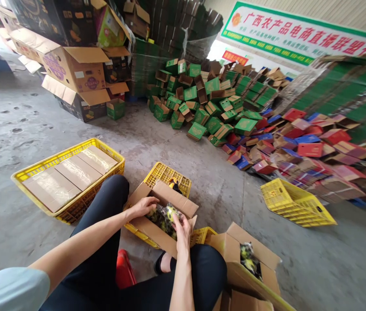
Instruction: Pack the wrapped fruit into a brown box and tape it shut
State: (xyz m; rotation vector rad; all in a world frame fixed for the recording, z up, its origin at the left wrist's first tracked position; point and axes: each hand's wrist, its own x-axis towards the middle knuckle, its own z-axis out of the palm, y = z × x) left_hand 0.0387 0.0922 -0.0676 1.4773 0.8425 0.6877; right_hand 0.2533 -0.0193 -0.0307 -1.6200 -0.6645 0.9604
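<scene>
An open cardboard box (157, 229) sits in front of me between my knees, on yellow plastic crates. Inside lie fruits in clear plastic wrap (160, 221), yellow-green and dark; their kind is hard to make out. My right hand (183, 226) grips a wrapped fruit (171, 211) at the box's right side. Over the left edge reaches my left hand (144, 206), its fingers stretched out and touching the wrapped fruits. At the lower right, a second open cardboard box (234, 250) holds more wrapped fruits (249, 259).
Left of my knee stands a yellow crate (17, 176) with three taped cartons (78, 172). Behind the box is an upturned yellow crate (157, 172) with a tape dispenser-like object (175, 185). Another yellow crate (280, 201) lies right. Green boxes (198, 129) and red-blue boxes (309, 149) are heaped behind.
</scene>
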